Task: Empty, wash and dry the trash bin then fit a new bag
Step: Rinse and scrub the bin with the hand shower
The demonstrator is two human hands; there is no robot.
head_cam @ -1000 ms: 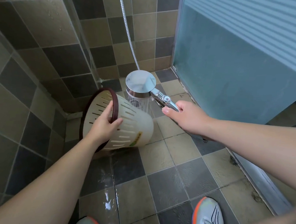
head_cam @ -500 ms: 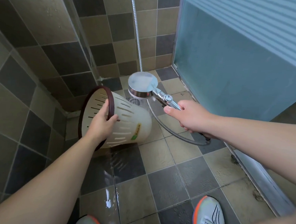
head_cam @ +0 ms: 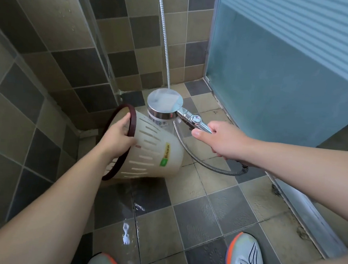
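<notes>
The trash bin [head_cam: 153,153] is a cream plastic basket with slotted sides, a dark red rim and a green sticker. It is tipped on its side above the floor, mouth facing left. My left hand [head_cam: 119,136] grips its rim, fingers inside the mouth. My right hand [head_cam: 219,139] holds the chrome handle of a round shower head [head_cam: 164,105], which hovers face down just over the bin's upper side. Water sprays from it onto the bin.
A metal hose [head_cam: 200,160] loops from the handle across the floor and up the tiled wall. Wet checkered floor tiles [head_cam: 136,207] lie below the bin. A frosted blue glass door [head_cam: 274,76] closes the right side. My shoes [head_cam: 245,256] stand near the bottom edge.
The bin has turned a little, bringing the green sticker further up into view. The shower head shifted slightly right and the hose loop now shows in front of my right hand.
</notes>
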